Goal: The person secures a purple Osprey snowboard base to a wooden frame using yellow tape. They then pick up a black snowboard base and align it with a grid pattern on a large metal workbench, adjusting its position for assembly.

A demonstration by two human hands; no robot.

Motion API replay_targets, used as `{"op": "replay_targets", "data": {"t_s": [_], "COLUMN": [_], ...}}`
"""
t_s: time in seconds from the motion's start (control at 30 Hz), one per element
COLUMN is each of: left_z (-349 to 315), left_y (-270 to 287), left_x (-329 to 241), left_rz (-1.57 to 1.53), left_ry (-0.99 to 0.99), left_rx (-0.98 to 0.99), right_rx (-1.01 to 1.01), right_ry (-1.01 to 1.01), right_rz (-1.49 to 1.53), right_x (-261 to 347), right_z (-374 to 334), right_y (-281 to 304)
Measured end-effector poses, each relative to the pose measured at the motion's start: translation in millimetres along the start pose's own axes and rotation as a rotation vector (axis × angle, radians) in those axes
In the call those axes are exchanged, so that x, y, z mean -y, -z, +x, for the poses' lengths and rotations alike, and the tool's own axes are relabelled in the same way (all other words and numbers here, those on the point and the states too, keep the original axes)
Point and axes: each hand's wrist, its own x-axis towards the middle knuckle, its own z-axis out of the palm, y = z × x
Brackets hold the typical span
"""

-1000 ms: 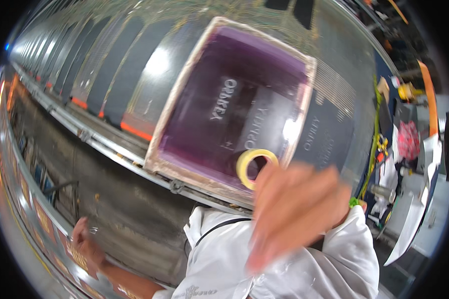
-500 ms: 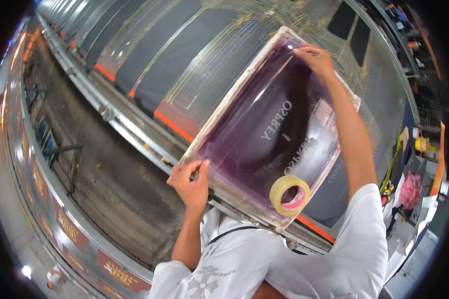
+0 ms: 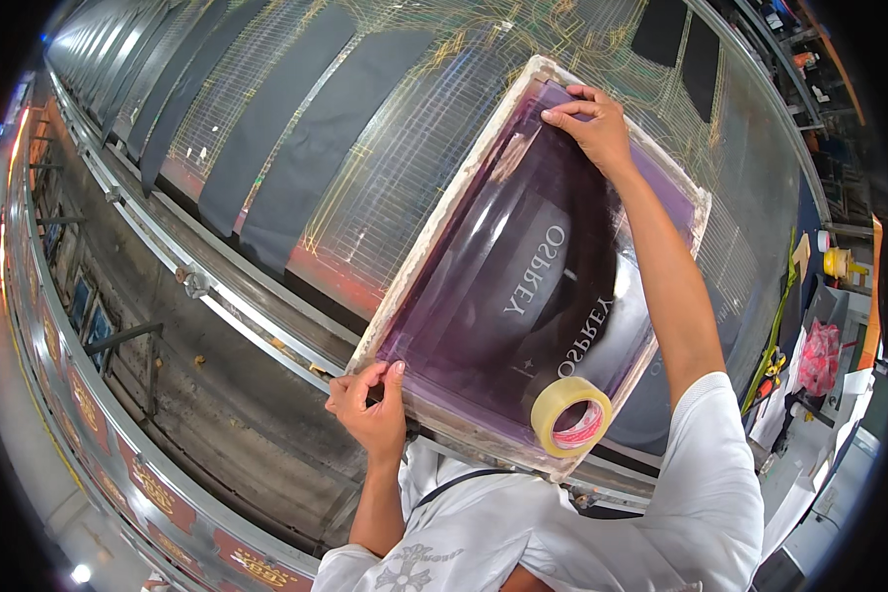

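Note:
A framed printing screen point(image 3: 365, 345) with purple mesh and pale lettering, seen reversed, lies at a slant before me. Across the mesh is a glossy clear sheet point(image 3: 464, 286) that reflects the lights. At the screen's far end my right hand point(image 3: 594, 128) has thumb and fingers bent over the sheet's far edge, apparently pinching it. My left hand point(image 3: 368, 409) is closed at the near left corner, thumb and forefinger together; what they grip is too small to make out. A roll of clear yellowish tape point(image 3: 548, 409) with a pink-and-white core rests on the near right corner.
Under the screen runs a long printing table point(image 3: 385, 148) with dark fabric pieces point(image 3: 296, 138) and yellow line marks. A metal rail point(image 3: 237, 311) follows its left edge, beside a dark gangway point(image 3: 217, 395). On the right are a yellow container point(image 3: 836, 264) and a pink crumpled bundle point(image 3: 819, 360).
My right hand has shifted a little left along the far end, its thumb and forefinger now farther apart. Glare on the sheet has changed. The left hand stays at its corner, slightly lower in view.

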Motion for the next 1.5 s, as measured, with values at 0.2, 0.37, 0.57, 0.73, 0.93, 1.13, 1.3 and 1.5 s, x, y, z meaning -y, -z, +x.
{"op": "replay_targets", "data": {"t_s": [0.2, 0.37, 0.57, 0.73, 0.93, 1.13, 1.3, 1.5], "left_z": [1, 4, 6, 0, -3, -2, -2, -1], "left_y": [-1, 0, 1, 3, -2, -2, -2, 1], "left_x": [0, -4, -1, 2, 12, 11, 8, 1], "left_rz": [-0.013, -0.059, -0.028, 0.0, -0.015, -0.011, -0.056, -0.056], "left_ry": [0.024, 0.042, -0.072, -0.017, -0.057, -0.068, -0.006, 0.031], "left_rx": [0.007, 0.019, -0.015, -0.01, -0.019, -0.011, 0.026, 0.046], "right_rx": [-0.036, -0.123, -0.243, 0.092, 0.692, 0.544, 0.017, -0.163], "right_ry": [0.024, 0.183, -0.146, 0.261, 0.75, 0.595, 0.294, 0.364], "right_rz": [0.011, -0.084, 0.346, 0.175, -0.15, -0.314, -0.29, -0.296], "right_x": [-13, -14, -26, 66, 105, 86, 57, 56], "right_z": [0, 1, 3, -150, -339, -342, -223, -105], "right_y": [-7, -9, 0, 78, 157, 161, 113, 40]}}
